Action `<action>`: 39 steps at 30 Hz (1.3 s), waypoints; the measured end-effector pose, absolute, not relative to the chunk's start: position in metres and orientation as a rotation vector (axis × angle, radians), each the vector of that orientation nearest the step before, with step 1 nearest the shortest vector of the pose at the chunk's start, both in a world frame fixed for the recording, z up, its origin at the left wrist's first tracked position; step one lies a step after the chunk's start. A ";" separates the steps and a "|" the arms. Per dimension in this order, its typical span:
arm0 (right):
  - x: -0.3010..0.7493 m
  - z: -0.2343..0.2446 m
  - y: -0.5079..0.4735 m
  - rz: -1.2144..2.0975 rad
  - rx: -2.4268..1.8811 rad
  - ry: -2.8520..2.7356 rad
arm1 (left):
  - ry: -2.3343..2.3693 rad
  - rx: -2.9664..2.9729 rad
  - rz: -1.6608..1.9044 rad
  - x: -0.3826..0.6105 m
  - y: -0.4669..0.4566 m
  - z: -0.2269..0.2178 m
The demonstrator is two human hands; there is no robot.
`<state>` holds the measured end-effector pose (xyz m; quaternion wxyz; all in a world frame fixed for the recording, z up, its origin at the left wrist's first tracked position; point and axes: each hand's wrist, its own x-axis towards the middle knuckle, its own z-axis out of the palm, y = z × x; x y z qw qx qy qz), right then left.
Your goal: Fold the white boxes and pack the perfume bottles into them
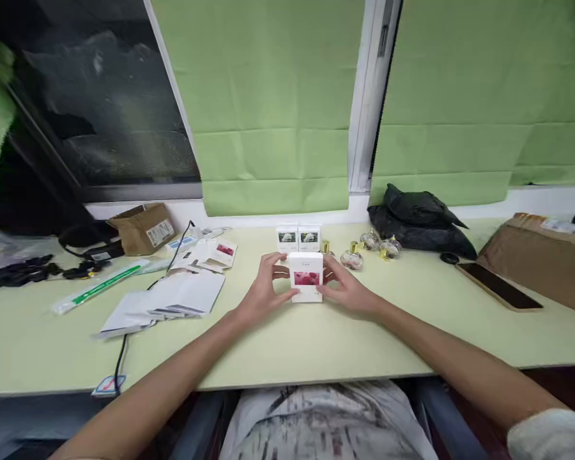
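A small white box (306,265) with a pink flower picture on its front stands upright on the pale table. My left hand (264,284) grips its left side, thumb at the lower front and fingers along the edge. From the right, my right hand (347,287) holds the same box in a like way. Just behind it, two similar white boxes (287,239) with white flower pictures stand side by side. Several round glass perfume bottles (352,259) with gold tops lie or stand to the right, one partly hidden behind my right hand.
Flattened white cartons (177,294) are spread on the left, with a black cable (121,358) running under them. A brown cardboard box (144,230) sits at the back left. Black plastic bags (419,220), a phone (498,285) and a larger cardboard box (541,259) lie on the right.
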<state>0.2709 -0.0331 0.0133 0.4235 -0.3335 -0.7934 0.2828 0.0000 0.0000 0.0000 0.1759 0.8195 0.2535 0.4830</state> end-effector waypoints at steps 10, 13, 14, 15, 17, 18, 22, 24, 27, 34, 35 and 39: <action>0.273 -0.006 -0.020 0.430 -0.827 -1.980 | 0.829 2.060 1.222 0.002 -0.003 0.002; 0.272 -0.010 -0.021 0.246 -0.835 -2.022 | 0.843 2.049 1.189 0.001 -0.005 0.002; 0.271 -0.010 -0.021 0.200 -0.833 -2.035 | 0.846 2.048 1.185 0.001 -0.005 0.003; 0.271 -0.011 -0.022 0.160 -0.827 -2.051 | 0.846 2.046 1.183 0.001 -0.005 0.003; 0.271 -0.011 -0.024 0.108 -0.815 -2.081 | 0.838 2.033 1.190 0.000 -0.005 0.003; 0.271 -0.011 -0.024 0.097 -0.817 -2.089 | 0.836 2.021 1.195 0.001 -0.004 0.004; 0.271 -0.011 -0.023 0.164 -0.874 -2.047 | 0.858 1.970 1.174 0.002 -0.003 0.002; 0.270 -0.010 -0.022 0.271 -0.897 -2.010 | 0.855 1.966 1.136 0.003 -0.003 0.001; 0.270 -0.009 -0.020 0.437 -0.916 -1.975 | 0.852 1.970 1.100 0.003 -0.002 -0.002; 0.270 -0.002 -0.022 0.565 -0.977 -2.007 | 0.953 2.037 1.212 -0.005 0.008 -0.003; 0.270 -0.002 -0.022 0.555 -0.987 -2.021 | 0.989 2.052 1.221 -0.007 0.010 -0.004; 0.269 -0.004 -0.021 0.531 -1.015 -2.013 | 1.093 2.056 1.237 -0.011 0.023 -0.011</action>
